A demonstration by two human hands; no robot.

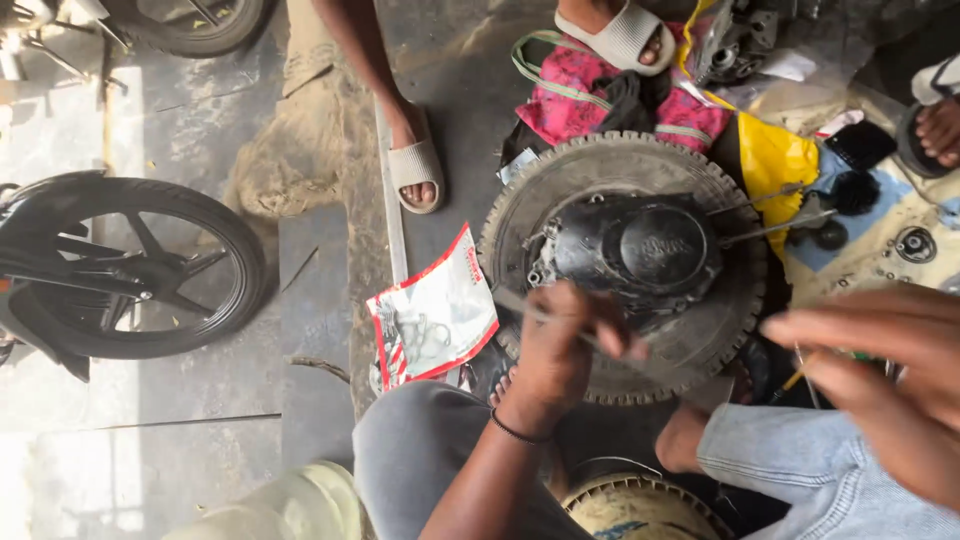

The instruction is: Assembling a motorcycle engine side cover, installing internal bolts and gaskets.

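A worn tyre (610, 160) lies flat on the floor (200, 440) and cradles a black engine (630, 250) in its centre, cover side up. Two thin rods (770, 215) stick out of the engine to the right, over the tyre's rim.

The left hand (560, 345) is closed around a thin metal tool (525, 308), fingers pinching it, the tip pointing left across the tyre's near edge just beside the engine. A dark band sits on that wrist. The right hand (885, 365) is blurred and close to the camera at the right; its fingers are stretched out leftward, and a green and yellow tool (810, 372) shows under them, though I cannot tell whether the hand grips it.

A red and white packet (435, 315), see-through in front, lies on the floor touching the tyre's left side; what it contains is too unclear to tell. Behind the tyre sit a pink bag (585, 100) and a yellow sheet (775, 155) with small black parts (850, 195) on it. A phone (860, 143) lies near them.

Other people's sandalled feet (418, 170) stand beyond the tyre. A motorbike wheel (140, 265) is well apart at the left
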